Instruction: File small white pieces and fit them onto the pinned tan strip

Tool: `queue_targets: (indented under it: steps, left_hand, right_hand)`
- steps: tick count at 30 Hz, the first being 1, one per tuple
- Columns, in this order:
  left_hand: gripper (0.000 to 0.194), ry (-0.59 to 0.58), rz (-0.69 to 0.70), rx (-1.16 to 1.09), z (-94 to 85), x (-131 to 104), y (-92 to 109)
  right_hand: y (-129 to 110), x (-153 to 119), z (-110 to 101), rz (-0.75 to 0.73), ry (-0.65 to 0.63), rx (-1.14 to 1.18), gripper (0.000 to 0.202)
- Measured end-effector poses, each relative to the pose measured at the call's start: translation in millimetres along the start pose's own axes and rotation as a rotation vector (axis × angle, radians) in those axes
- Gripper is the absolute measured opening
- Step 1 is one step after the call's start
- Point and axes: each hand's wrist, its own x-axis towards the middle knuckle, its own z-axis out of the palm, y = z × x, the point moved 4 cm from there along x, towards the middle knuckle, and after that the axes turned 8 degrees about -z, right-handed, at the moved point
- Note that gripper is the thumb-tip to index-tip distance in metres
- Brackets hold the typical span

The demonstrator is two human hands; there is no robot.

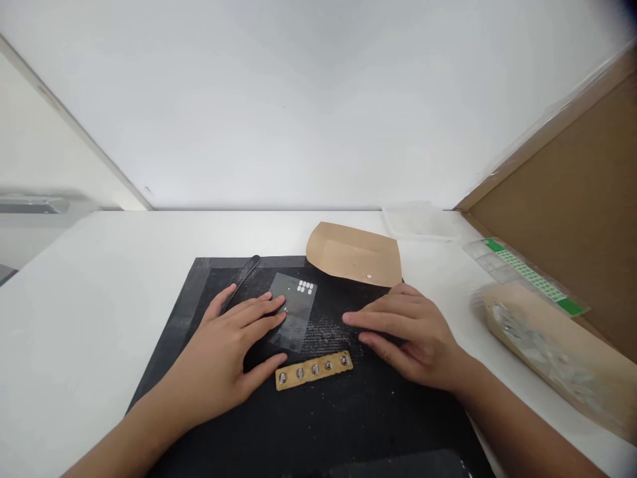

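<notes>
Sheet (pixel 301 325), clear and thin, lying flat on the black mat (pixel 318 428), a little left of the middle, with two short rows of white ovals (pixel 305 287) at its far right corner. Left hand (pixel 236 338) palm down over its left part, fingers stretched out and spread, some fingertips resting on it without gripping; thumb just beside the left end of a tan strip (pixel 291 376) bearing five small metal pieces (pixel 315 369). Slim dark tool (pixel 247 269) by the left little finger; cannot tell whether touching. Right hand (pixel 418 332) to the right of the sheet, loosely extended, thumb apart from forefinger, with no visible hold on anything; cannot tell whether in contact with the mat. At the mat's far right corner, a brown tray (pixel 348 239) with a small white bit (pixel 369 276) inside. Farther right on the white bench (pixel 74 332), a shallow translucent container (pixel 421 226), a green-and-white gridded strip (pixel 532 272) and a second brown tray (pixel 617 392) of clear pieces (pixel 542 352).
</notes>
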Motion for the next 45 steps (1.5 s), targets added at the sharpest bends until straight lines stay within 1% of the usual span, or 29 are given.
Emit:
queue_targets:
  steps: [3, 7, 11, 13, 16, 17, 21, 24, 27, 30, 35, 38, 40, 41, 45]
  left_hand:
    - [0.041, 0.016, -0.015, -0.009, -1.8, 0, -1]
    - [0.036, 0.048, -0.05, -0.006, -3.9, 0, -3]
    - [0.04, 0.06, -0.044, -0.029, -3.9, -1, -4]
    - [0.037, 0.078, -0.043, -0.037, -3.9, 0, -4]
    - [0.025, 0.104, -0.03, -0.034, -3.8, 1, -4]
    - [0.024, 0.112, -0.023, -0.028, -3.8, 1, -3]
    - [0.027, 0.151, 0.01, 0.047, -3.9, 0, -3]
    - [0.028, 0.206, 0.031, 0.1, -4.6, -3, -2]
    - [0.029, 0.236, -0.001, 0.049, -5.5, -4, -3]
    - [0.032, 0.228, -0.034, -0.039, -6.2, -4, -3]
    - [0.026, 0.25, -0.011, -0.115, -11.1, -2, 0]
    - [0.026, 0.316, 0.038, -0.159, -18.0, -2, 4]
    - [0.028, 0.36, 0.074, -0.176, -23.5, -4, 7]
    - [0.03, 0.376, 0.093, -0.18, -26.3, -4, 9]
    - [0.036, 0.43, 0.174, -0.179, -37.3, -10, 22]
  right_hand:
    - [-5, 4, 8, -0.02, -0.106, 0.056, 0.026]
    - [-7, 5, 13, 0.007, -0.166, 0.116, 0.036]
    - [-5, 1, 16, 0.018, -0.167, 0.155, 0.038]
    - [-4, 0, 17, 0.016, -0.171, 0.162, 0.034]
    - [-2, -1, 21, 0.019, -0.188, 0.165, 0.026]
    - [-2, -1, 22, 0.021, -0.194, 0.168, 0.024]
    - [-2, -3, 25, 0.03, -0.207, 0.175, 0.016]
    - [-2, -4, 27, 0.045, -0.217, 0.17, 0.01]
    - [-1, -4, 29, 0.05, -0.216, 0.163, 0.009]
    - [0, -2, 30, 0.049, -0.21, 0.16, 0.009]
    - [0, -1, 29, 0.065, -0.229, 0.164, 0.009]
    - [-2, 1, 24, 0.06, -0.213, 0.177, 0.023]
    - [-3, 2, 19, 0.053, -0.174, 0.189, 0.034]
    - [-3, 2, 17, 0.055, -0.146, 0.189, 0.036]
    - [-4, 4, 10, 0.095, -0.022, 0.166, 0.022]
